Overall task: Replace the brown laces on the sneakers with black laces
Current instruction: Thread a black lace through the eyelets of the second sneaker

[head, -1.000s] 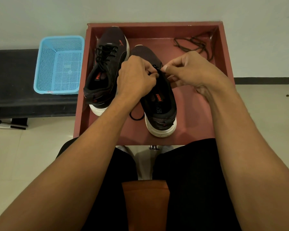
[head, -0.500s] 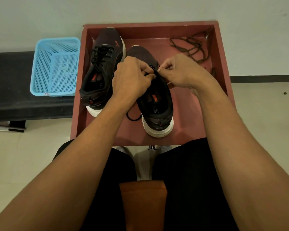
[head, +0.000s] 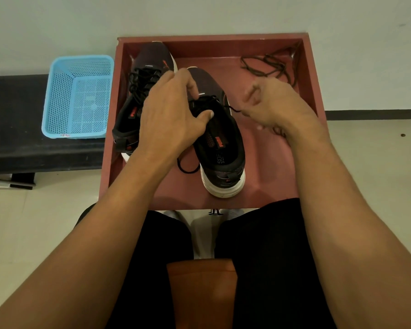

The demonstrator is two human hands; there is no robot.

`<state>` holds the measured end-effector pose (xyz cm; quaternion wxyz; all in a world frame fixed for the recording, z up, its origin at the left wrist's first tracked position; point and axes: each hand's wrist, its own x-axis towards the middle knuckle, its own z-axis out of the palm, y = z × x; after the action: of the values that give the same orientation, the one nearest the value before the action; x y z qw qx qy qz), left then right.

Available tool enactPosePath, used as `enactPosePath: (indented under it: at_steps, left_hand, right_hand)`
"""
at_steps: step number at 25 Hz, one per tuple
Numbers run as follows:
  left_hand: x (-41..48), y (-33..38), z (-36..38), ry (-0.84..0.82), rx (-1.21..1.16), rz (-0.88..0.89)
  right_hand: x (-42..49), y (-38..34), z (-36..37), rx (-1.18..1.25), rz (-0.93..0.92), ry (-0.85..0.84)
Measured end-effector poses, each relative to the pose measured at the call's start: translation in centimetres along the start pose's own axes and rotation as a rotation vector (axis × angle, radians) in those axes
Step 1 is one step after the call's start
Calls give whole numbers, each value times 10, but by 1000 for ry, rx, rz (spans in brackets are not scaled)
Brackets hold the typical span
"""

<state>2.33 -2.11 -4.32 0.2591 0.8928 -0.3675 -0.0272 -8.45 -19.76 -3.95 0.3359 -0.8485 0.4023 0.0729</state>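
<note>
Your left hand (head: pixel 173 115) grips the tongue of the nearer sneaker (head: pixel 221 148) in the red tray (head: pixel 271 167), thumb pressed inside. Your blurred right hand (head: pixel 275 105) pinches the black lace (head: pixel 233 109) beside it. Pull too far and the loose tail (head: pixel 188 169) could slip through its eyelet, leaving uneven ends.

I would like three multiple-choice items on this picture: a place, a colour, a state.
1. Where are the brown laces? A on the floor; B in the tray, far right corner; C on the bench.
2. What colour is the basket? A blue; B green; C white.
3. What is the right hand doing? A lying open; B pinching a black lace; C gripping the basket.
Key: B, they lie by the tray's far wall; A, its mesh is blue; B, the lace runs from the sneaker into its pinch.
</note>
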Motion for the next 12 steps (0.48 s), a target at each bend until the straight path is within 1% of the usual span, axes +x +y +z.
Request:
enactPosePath:
  at_steps: [2, 4, 5, 8, 10, 12]
  left_hand:
    - [-8, -5, -3, -55, 60, -101]
    - [-10, -7, -3, -160, 117, -204]
    - [-11, -7, -2, -210, 124, -238]
    - [-11, -4, 2, -300, 148, -271]
    - [-11, -3, 2, -316, 165, -285]
    - [-11, -4, 3, -322, 170, -283]
  right_hand:
    - [-1, -3, -3, -8, -156, 52]
    - [-3, -6, -3, -21, -262, 25]
    - [-4, -6, -1, -26, -284, 6]
    - [-3, -5, 1, 3, -269, -4]
    - [-1, -3, 1, 6, -254, 2]
    - [0, 1, 1, -27, -197, -10]
